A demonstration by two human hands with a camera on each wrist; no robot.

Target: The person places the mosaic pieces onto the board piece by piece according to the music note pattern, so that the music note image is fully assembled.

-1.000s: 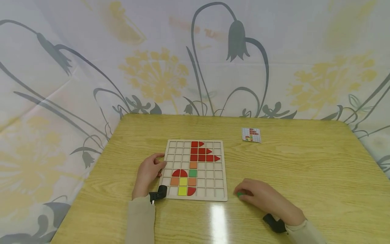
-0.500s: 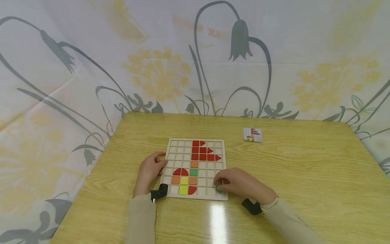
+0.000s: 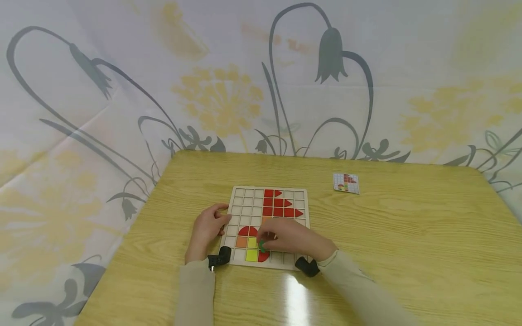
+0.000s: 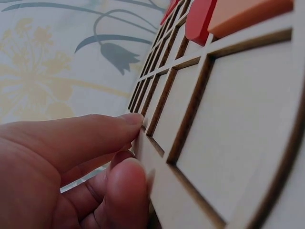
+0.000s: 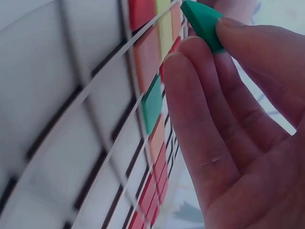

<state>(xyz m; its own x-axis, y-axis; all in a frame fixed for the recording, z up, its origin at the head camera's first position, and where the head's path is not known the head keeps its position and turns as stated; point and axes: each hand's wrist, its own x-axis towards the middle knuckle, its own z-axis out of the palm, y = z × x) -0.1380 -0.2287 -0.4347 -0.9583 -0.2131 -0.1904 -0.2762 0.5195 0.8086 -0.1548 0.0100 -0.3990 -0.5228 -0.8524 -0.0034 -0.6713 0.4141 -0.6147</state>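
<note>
A square wooden grid board (image 3: 248,211) lies on the table, bearing red, orange, yellow and green tiles in its cells. At its left edge is my left hand (image 3: 205,230), thumb and finger gripping the rim. The left wrist view shows these fingertips (image 4: 133,119) right on the board's border. Over the lower middle of the board, my right hand (image 3: 291,237) pinches a small green tile (image 5: 202,24) with a pointed corner between thumb and fingers. The tile is close over the yellow tiles (image 3: 251,255) and a red rounded tile (image 3: 263,256). Some middle cells are hidden by the right hand.
A small printed card (image 3: 346,183) with a coloured grid pattern lies behind the board to the right. The wooden table (image 3: 408,226) ends at a flower-patterned cloth (image 3: 228,104) behind it.
My right hand has moved left with the green tile, from the table right of the board to over its lower middle. The left hand stays at the board's left edge.
</note>
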